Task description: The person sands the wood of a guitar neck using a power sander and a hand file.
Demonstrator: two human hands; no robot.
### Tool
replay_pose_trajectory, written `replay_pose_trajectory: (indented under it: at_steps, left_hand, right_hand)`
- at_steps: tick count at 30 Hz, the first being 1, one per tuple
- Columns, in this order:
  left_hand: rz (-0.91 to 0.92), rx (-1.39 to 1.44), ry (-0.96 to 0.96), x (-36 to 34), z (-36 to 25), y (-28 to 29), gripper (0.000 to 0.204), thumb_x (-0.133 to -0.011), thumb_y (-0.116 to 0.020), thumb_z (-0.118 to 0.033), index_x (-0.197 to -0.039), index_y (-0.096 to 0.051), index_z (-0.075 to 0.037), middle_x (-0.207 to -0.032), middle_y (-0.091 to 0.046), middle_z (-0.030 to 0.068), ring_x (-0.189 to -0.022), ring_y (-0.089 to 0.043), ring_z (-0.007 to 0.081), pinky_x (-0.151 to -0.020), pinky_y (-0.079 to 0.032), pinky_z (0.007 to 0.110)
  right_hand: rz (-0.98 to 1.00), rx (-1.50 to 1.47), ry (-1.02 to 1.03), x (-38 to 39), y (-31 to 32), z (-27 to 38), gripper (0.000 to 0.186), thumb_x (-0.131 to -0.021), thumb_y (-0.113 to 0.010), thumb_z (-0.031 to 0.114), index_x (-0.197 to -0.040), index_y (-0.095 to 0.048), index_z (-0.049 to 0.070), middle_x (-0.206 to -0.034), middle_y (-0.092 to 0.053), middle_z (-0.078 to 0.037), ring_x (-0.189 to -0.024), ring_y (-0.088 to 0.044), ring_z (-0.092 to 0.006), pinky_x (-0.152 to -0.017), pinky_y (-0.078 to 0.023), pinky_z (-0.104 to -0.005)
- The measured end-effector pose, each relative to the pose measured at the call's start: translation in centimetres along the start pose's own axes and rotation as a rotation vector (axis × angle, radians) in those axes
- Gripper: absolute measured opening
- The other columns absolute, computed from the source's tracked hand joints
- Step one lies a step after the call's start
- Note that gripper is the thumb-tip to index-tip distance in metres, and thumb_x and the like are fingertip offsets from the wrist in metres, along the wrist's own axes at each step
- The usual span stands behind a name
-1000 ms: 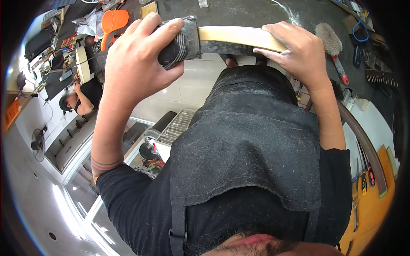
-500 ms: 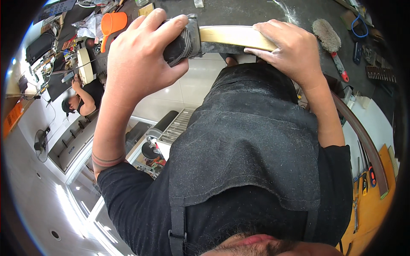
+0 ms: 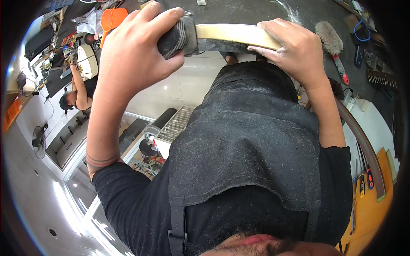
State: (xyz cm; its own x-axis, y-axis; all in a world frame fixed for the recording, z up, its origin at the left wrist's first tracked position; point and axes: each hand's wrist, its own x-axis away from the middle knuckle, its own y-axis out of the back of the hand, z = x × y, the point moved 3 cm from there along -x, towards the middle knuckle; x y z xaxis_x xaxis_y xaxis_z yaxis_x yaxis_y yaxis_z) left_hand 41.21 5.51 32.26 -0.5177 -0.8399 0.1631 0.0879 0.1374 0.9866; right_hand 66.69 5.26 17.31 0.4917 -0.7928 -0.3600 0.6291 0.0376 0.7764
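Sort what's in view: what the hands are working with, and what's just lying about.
In use: left hand gripping a dark sanding block; right hand steadying the pale curved wood strip.

Lying about: brush, orange scoop, hand tools on the yellow board.

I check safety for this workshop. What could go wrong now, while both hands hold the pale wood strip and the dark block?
1. The right hand grips the pale curved wooden strip close to the dark ribbed block in the left hand; a slip might scrape its fingers.
2. Dust on the black apron suggests fine particles, possibly breathed in.
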Motion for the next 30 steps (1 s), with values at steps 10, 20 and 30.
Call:
replay_pose_trajectory:
  at_steps: [10, 20, 30]
  left_hand:
    - [0.091, -0.081, 0.016, -0.8, -0.9, 0.1, 0.059, -0.072, -0.082, -0.022, -0.13, -0.071, -0.019, -0.103, -0.064, 0.0081, -0.095, -0.07, 0.0324, -0.081, -0.057, 0.044]
    - [0.034, -0.05, -0.015, -0.9, -1.2, 0.0, 0.058, -0.073, -0.082, -0.023, -0.131, -0.072, -0.019, -0.101, -0.063, 0.0077, -0.093, -0.069, 0.0314, -0.08, -0.057, 0.043]
    - [0.001, -0.043, -0.018, -0.5, -0.7, -0.1, 0.058, -0.073, -0.082, -0.023, -0.129, -0.072, -0.017, -0.101, -0.062, 0.0072, -0.093, -0.069, 0.0303, -0.079, -0.056, 0.043]
  right_hand:
    - [0.004, 0.011, -0.002, 0.0, 0.1, -0.2, 0.037, -0.083, -0.086, 0.043, -0.107, -0.075, 0.017, -0.094, -0.076, -0.002, -0.086, -0.076, -0.0241, -0.073, -0.061, -0.038]
    - [-0.035, -0.006, 0.008, -0.3, 0.1, -0.1, 0.036, -0.083, -0.086, 0.043, -0.105, -0.074, 0.017, -0.093, -0.076, -0.002, -0.085, -0.076, -0.0251, -0.072, -0.061, -0.0389]
    - [-0.013, -0.017, -0.002, -0.4, 0.0, -0.2, 0.036, -0.083, -0.086, 0.043, -0.104, -0.075, 0.017, -0.092, -0.075, -0.002, -0.085, -0.075, -0.0248, -0.072, -0.06, -0.0392]
